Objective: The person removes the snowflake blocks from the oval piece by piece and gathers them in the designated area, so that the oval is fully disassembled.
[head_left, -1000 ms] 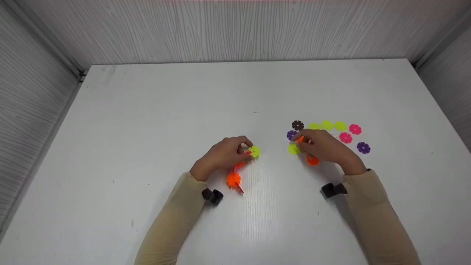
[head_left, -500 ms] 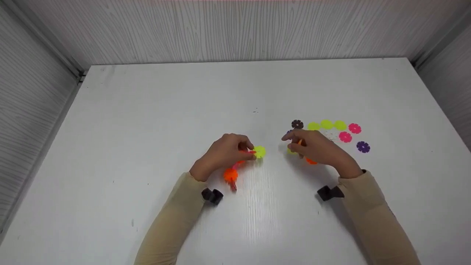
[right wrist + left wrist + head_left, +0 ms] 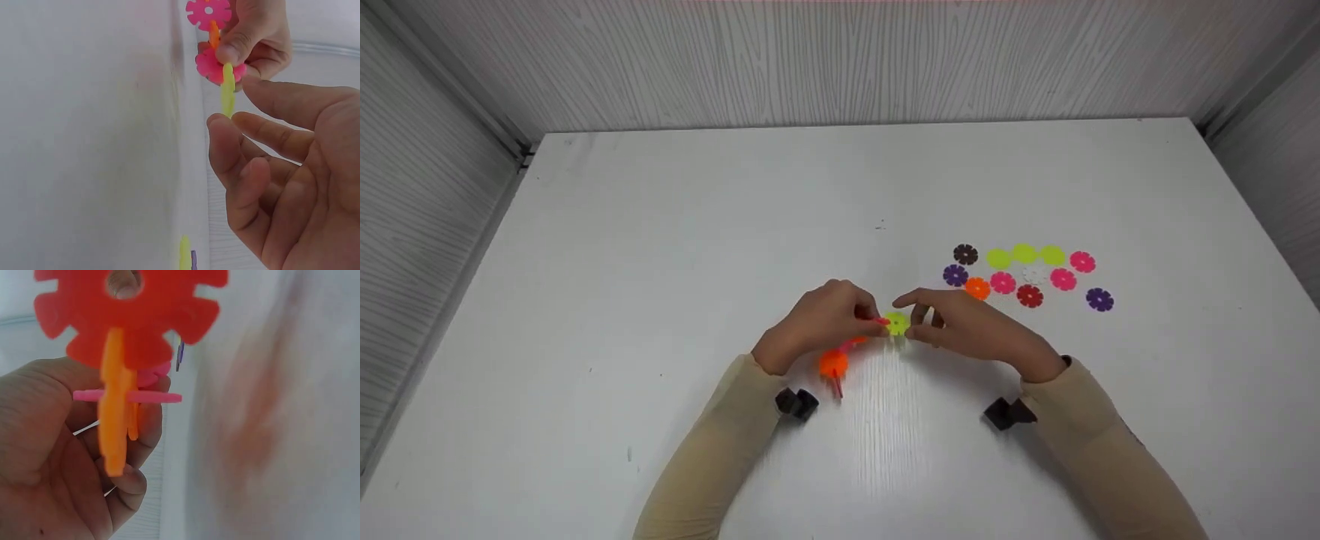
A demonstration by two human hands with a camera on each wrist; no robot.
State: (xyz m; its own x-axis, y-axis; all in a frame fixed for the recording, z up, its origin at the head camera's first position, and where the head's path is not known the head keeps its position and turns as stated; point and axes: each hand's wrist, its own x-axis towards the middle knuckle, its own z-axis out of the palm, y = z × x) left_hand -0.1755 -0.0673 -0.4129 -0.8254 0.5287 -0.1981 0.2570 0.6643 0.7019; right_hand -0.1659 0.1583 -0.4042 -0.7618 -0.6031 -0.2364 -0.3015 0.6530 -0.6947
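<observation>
My left hand pinches the far end of a chain of slotted interlocking discs. An orange disc of that chain hangs below the palm, and a red disc fills the top of the left wrist view. At the gripped end, thumb and fingers press on a pink disc, with a yellow disc slotted edge-on into it. My right hand is right beside the yellow disc, its thumb and index finger spread apart around the disc's free edge. Nothing else shows between the right fingers.
Loose slotted discs lie flat at right on the white table, among them a brown disc, a red disc, a white disc and a purple disc. Grey wood-grain panels rise behind and at the sides.
My right hand has moved left from the loose discs to the yellow disc. My left hand has shifted slightly right with the chain, which swings a little below it.
</observation>
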